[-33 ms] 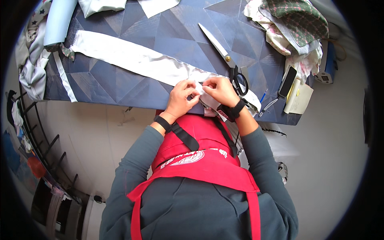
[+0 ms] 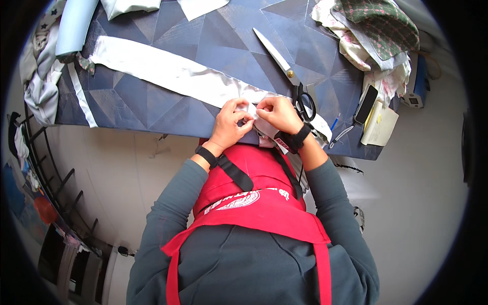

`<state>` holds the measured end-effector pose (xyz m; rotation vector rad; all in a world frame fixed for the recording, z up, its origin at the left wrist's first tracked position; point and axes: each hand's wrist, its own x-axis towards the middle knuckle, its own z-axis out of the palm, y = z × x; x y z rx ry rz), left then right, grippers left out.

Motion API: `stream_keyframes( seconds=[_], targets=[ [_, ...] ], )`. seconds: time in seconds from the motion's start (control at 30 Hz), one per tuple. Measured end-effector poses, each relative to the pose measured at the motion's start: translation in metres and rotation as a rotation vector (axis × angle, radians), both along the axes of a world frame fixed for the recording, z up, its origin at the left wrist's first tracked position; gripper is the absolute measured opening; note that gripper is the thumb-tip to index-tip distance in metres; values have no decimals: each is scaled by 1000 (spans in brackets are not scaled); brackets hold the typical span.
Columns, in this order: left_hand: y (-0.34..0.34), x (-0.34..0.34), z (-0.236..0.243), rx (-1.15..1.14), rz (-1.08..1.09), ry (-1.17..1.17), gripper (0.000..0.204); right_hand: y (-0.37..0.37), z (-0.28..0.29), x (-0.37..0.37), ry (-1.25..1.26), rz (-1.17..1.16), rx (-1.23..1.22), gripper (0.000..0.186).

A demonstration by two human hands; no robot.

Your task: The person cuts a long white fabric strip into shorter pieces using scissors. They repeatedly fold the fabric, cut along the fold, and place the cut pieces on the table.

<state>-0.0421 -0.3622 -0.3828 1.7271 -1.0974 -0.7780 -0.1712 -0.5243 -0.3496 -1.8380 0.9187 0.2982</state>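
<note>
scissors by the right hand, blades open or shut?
Shut. The scissors lie flat on the blue table, both blades together as one long point, black handles toward the right hand, which isn't touching them.

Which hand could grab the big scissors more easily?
Probably the right hand. The scissors lie on the blue table just beside it, their black handles close by its wrist. The left hand sits farther away, and both pinch the white fabric strip.
</note>
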Motion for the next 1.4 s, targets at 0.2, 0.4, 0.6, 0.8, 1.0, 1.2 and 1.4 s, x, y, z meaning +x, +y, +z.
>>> stream_keyframes(
  seconds=[0.2,0.4,0.6,0.8,1.0,1.2,1.4],
  targets=[
    [1,-5,-5,-4,17,6,13,-17,-5,1,66,32,151,22],
    [3,0,-3,21,4,93,12,-18,-9,1,-18,-48,209,24],
    [1,1,-2,37,-12,142,11,-10,-12,2,-44,108,129,22],
    [-1,2,-1,-9,-9,92,13,-26,-6,-5,53,-234,734,16],
    [-1,16,9,21,0,226,12,-1,4,-6,-448,67,47,7],
    [27,191,3,217,390,-512,40,22,3,2,-490,-81,285,3],
    [48,389,-12,816,304,-873,67,19,-9,-9,-299,-218,471,8]
  ],
)
